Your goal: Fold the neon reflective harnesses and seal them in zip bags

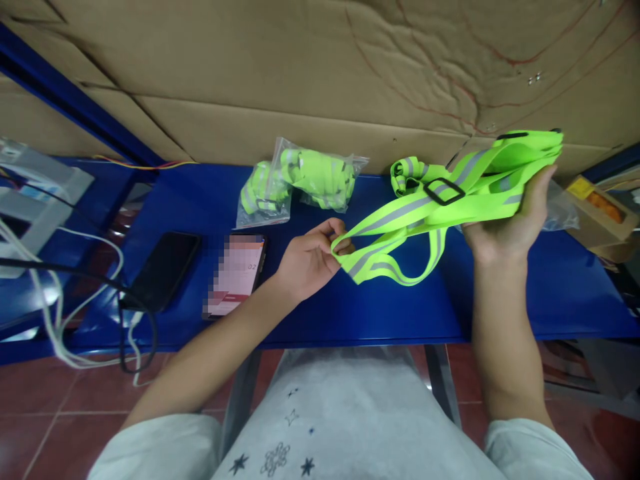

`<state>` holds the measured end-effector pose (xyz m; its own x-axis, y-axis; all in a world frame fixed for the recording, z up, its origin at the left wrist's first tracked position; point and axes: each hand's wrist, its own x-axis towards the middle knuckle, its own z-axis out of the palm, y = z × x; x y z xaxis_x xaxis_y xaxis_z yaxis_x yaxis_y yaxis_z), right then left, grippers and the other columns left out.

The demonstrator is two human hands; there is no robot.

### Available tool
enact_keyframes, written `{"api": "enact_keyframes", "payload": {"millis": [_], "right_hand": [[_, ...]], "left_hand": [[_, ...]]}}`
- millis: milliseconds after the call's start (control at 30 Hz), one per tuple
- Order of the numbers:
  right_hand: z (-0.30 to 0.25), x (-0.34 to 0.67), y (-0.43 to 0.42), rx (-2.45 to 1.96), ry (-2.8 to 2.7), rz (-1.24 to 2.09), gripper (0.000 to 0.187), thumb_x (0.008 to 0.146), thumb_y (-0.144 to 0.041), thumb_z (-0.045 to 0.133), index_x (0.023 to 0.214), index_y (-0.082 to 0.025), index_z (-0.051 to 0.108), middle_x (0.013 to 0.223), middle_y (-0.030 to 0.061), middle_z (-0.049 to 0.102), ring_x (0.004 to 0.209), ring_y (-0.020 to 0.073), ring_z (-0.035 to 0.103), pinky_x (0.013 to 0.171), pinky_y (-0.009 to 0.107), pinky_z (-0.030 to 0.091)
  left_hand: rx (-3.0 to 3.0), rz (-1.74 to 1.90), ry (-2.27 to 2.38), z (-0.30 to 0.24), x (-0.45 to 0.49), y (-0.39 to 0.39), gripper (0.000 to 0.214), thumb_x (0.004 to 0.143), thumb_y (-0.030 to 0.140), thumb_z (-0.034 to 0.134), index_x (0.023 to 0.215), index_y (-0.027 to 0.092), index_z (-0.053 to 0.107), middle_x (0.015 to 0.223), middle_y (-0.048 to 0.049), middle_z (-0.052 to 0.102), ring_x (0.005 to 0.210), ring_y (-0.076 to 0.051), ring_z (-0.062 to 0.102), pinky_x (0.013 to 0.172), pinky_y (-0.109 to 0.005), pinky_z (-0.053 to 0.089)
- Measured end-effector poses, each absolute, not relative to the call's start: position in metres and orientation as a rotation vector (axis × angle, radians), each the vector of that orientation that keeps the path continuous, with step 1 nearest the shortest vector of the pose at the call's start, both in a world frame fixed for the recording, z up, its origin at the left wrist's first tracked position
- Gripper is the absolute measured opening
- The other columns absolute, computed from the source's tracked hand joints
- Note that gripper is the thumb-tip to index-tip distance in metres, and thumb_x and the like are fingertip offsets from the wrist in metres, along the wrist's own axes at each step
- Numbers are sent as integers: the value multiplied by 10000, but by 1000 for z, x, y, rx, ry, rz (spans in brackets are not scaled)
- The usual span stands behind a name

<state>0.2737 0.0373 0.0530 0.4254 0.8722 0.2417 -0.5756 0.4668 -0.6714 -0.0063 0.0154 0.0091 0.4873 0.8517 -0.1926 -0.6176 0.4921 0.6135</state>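
Note:
A neon-yellow reflective strap harness (pixel 420 213) with grey stripes and a black slide buckle stretches between my hands above the blue table. My left hand (pixel 313 260) has its fingers closed round the looped left end of a strap. At the other end, my right hand (pixel 517 217) supports the folded bundle of straps, thumb up along its side; most of its fingers are hidden behind the webbing. One strap loop hangs slack below the middle. Beyond the harness, a rolled neon strap (pixel 407 175) lies near the back of the table.
Two plastic bags of neon straps (pixel 320 177) lie against the cardboard backing (pixel 300 67). Left of my hand are a lit phone (pixel 237 273) and a dark phone (pixel 165 270). White cables (pixel 57 307) hang at the far left; a cardboard box (pixel 603 213) stands right.

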Motion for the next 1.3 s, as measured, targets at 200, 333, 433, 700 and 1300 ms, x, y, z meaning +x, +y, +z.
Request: {"api": "enact_keyframes", "payload": {"millis": [200,333,433,700,1300], "right_hand": [[31,263,37,-838,-803,901,397,859,-547,761,1041,-194,758,1199,102,747,1180,275,703,1028,443,581],[22,256,24,-999,-905,782,350,869,-521,770,990,-193,785,982,63,772,997,258,749,918,426,630],[22,252,6,-1094,-1215,630,251,884,-502,755,921,-259,808,764,-15,737,727,209,728,743,370,646],[40,224,-17,-859,-2098,332,560,856,-371,808,1396,-380,662,1238,15,771,1098,288,759,965,431,619],[81,193,-3,-1179,-1983,618,235,945,-527,679,818,-341,746,601,-83,649,486,126,554,435,300,433]], "left_hand": [[1142,989,938,-3,-3,15,99,810,231,664,743,177,713,869,-61,577,811,-180,545,735,-283,465],[1517,1295,978,8,-1,3,358,795,220,800,1144,252,723,1379,-97,553,1316,-278,505,1094,-354,431],[1455,1316,801,26,-4,-3,640,715,236,894,1301,273,639,1520,-99,513,1447,-325,441,1145,-399,418],[1130,859,568,28,-1,2,811,611,211,960,1350,266,630,1282,-83,694,1280,-311,626,1033,-393,523],[1182,468,524,23,-3,-8,214,849,342,788,945,151,782,945,-106,785,827,-230,747,743,-341,612]]}}
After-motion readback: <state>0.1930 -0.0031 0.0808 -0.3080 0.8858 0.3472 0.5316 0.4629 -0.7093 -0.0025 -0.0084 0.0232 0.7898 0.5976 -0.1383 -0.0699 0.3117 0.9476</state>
